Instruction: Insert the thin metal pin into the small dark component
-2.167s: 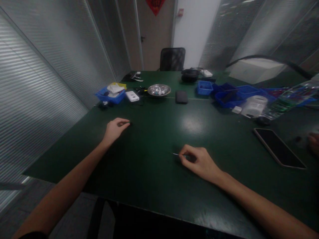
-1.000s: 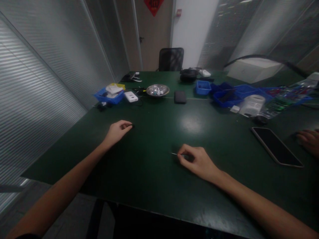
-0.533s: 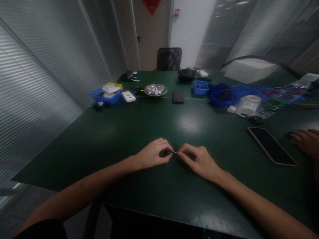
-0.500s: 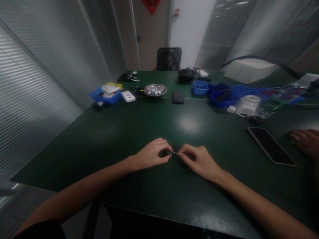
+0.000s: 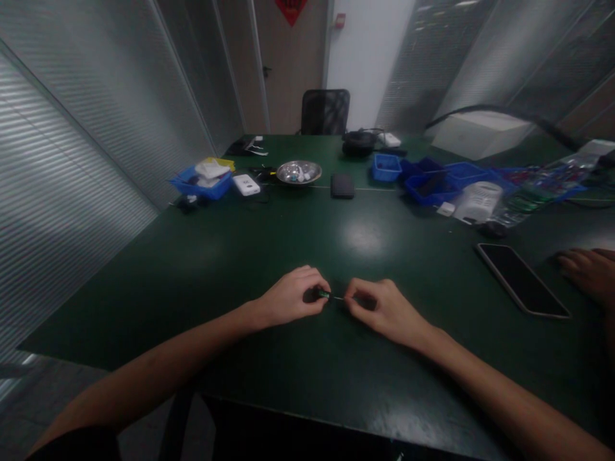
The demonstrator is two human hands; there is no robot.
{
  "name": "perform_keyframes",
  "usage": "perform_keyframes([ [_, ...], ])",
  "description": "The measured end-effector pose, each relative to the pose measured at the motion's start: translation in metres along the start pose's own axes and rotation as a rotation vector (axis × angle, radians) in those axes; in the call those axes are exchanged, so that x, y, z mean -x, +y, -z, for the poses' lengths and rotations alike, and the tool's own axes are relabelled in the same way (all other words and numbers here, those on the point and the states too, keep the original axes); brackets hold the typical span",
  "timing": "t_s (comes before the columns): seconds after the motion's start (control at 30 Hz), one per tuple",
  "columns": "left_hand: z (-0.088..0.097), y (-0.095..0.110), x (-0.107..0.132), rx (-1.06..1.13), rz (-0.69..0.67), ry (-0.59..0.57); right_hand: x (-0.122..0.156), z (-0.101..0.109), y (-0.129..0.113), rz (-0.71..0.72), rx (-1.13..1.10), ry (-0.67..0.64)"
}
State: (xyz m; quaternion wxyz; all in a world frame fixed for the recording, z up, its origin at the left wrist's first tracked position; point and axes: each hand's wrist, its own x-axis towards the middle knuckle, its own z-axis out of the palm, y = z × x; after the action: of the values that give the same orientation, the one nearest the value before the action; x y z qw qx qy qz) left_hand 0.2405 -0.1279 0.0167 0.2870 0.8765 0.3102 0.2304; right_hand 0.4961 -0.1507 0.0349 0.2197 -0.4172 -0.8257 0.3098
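Observation:
My left hand [image 5: 298,294] is closed in a pinch just above the green table [image 5: 269,378]. Between its thumb and forefinger sits a small dark green piece [image 5: 323,294], mostly covered by the fingers; its kind is not clear. Facing it, my right hand [image 5: 384,307] pinches the end of a thin, pale, wire-like rod [image 5: 338,298]. This rod spans the narrow gap between the two hands and points at the green piece. Whether the two are joined is too small to tell.
Another person's hand [image 5: 590,272] rests at the right, beside a phone [image 5: 523,280]. Farther back are a metal dish [image 5: 287,177], a black square item [image 5: 343,186], a white device [image 5: 246,185], a blue basket [image 5: 218,188], blue bins [image 5: 387,168] and a clear bottle [image 5: 538,189].
The gap between my hands has widened slightly, and more of the green piece shows at my left fingertips. Both hands keep their pinches.

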Motion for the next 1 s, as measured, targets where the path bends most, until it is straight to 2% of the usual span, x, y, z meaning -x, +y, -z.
perform_keyframes([
  [0.27,0.002,0.003,0.0,-0.015,-0.011,-0.036,-0.002,-0.008,0.002,0.025,-0.022,0.042],
  [0.57,0.0,0.0,-0.001,-0.001,-0.025,-0.01,-0.007,-0.017,-0.004,0.082,-0.051,0.062],
  [1.0,0.003,0.004,-0.001,-0.009,-0.024,-0.033,-0.004,-0.012,-0.001,0.067,-0.024,0.008],
])
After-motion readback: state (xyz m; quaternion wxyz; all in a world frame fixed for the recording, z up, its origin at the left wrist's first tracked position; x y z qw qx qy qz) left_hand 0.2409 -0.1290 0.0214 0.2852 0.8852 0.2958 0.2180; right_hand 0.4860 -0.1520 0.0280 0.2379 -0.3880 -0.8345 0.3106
